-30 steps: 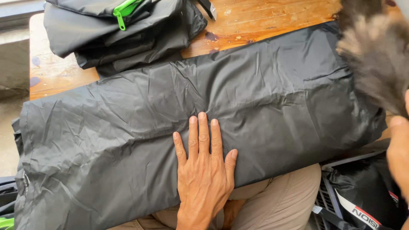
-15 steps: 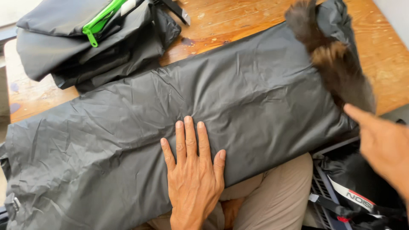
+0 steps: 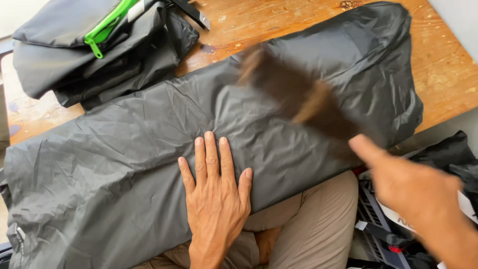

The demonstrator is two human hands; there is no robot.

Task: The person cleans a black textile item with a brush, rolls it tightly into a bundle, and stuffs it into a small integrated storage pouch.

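A scuffed, stained, orange-brown wooden bench [image 3: 448,65] fills the scene under soft daylight; a pale grey wall or floor strip [image 3: 460,15] shows past its right edge.

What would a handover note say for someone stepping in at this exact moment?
Left hand: open, flat, pressing on the long black fabric roll lying across the wooden table.
Right hand: holds a brown feather duster, blurred in motion over the roll's right half.
Folded dark bag with green zip sits at the table's far left.
Done: roll laid out flat. Left: how much has been dusted cannot be told.
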